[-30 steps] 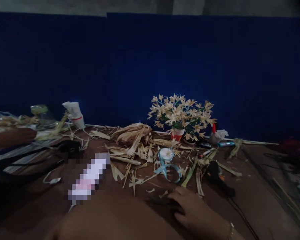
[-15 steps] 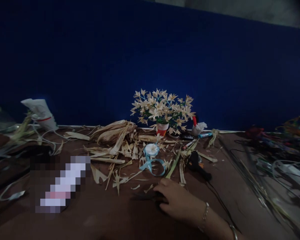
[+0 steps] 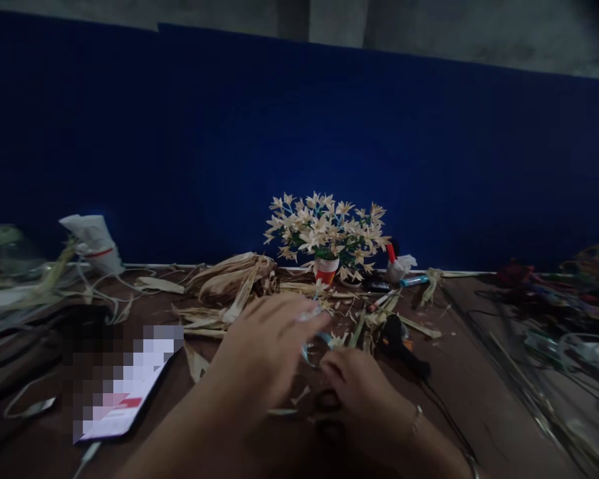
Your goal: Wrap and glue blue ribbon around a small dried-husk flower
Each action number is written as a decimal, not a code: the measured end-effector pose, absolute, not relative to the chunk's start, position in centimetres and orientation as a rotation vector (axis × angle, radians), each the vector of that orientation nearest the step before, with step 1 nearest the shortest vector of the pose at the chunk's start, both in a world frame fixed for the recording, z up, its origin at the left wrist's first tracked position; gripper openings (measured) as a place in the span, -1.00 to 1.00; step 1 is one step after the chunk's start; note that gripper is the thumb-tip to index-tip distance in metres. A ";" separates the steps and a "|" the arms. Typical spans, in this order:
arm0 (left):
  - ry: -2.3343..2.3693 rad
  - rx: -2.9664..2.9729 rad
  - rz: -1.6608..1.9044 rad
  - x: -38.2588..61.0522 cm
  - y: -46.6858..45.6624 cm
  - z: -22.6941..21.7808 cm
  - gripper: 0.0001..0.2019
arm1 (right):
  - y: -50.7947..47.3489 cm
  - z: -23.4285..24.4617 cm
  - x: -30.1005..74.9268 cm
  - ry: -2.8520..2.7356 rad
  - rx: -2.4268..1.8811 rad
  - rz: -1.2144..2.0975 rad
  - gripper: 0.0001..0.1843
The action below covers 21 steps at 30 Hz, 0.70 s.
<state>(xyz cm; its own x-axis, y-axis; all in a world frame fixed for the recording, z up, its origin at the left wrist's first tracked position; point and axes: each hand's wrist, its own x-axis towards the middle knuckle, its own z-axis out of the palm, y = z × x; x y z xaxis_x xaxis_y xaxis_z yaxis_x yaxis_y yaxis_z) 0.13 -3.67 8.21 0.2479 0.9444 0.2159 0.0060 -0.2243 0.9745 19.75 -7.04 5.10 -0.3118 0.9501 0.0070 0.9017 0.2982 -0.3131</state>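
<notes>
My left hand (image 3: 269,339) reaches over the middle of the table, blurred, with its fingertips hidden. Beneath it, a blue ribbon (image 3: 308,354) shows only in part. My right hand (image 3: 362,382) is closed, its fingers curled at the dark handles of a pair of scissors (image 3: 328,400). The scissors' blades cannot be made out. Beyond both hands, pale husk flowers (image 3: 324,226) stand in a red and white paper cup (image 3: 326,269). Dry corn husks (image 3: 234,279) lie heaped behind my left hand, with cut scraps around them.
A black glue gun (image 3: 402,349) with a cord lies right of my right hand. A phone (image 3: 130,399), partly pixelated, lies at left, plugged into a cable. Wires (image 3: 524,379) and a tangled colourful heap (image 3: 569,286) are at right. A blue partition (image 3: 299,133) stands behind.
My left hand has come into view, over the ribbon roll. My right hand has shifted slightly right, still at the scissors. The view has tilted up a little.
</notes>
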 end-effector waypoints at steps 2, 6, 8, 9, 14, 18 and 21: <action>1.033 1.858 1.136 -0.3 -2.4 8.3 -0.79 | -5.4 4.8 19.8 -2.254 -1.777 0.193 -0.77; 1.293 2.325 1.084 -0.2 -0.1 5.6 -0.79 | -3.0 3.1 19.7 -2.102 -1.759 -0.067 -0.76; 1.278 2.447 0.969 0.5 0.3 3.9 -0.79 | -2.5 2.2 19.7 -2.089 -1.709 -0.123 -0.74; 1.281 2.491 0.900 0.9 0.4 3.3 -0.79 | -2.4 1.9 19.7 -2.100 -1.691 -0.134 -0.74; 1.334 2.639 0.707 2.9 0.7 2.2 -0.78 | -2.4 1.4 19.7 -2.154 -1.692 -0.168 -0.76; 1.353 2.675 0.666 3.8 1.4 2.2 -0.82 | -2.7 1.5 19.5 -2.200 -1.654 -0.178 -0.82; 1.347 2.730 0.616 4.0 1.8 2.1 -0.82 | -3.2 1.5 19.2 -2.267 -1.615 -0.135 -0.87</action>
<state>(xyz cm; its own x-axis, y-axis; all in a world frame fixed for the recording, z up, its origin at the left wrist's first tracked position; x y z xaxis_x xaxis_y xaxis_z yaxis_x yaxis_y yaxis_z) 4.04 1.82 2.06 0.5454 0.7691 0.3332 0.7551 -0.6234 0.2030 19.20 -3.21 1.52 -0.2869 0.8968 0.3367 0.9305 0.3445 -0.1248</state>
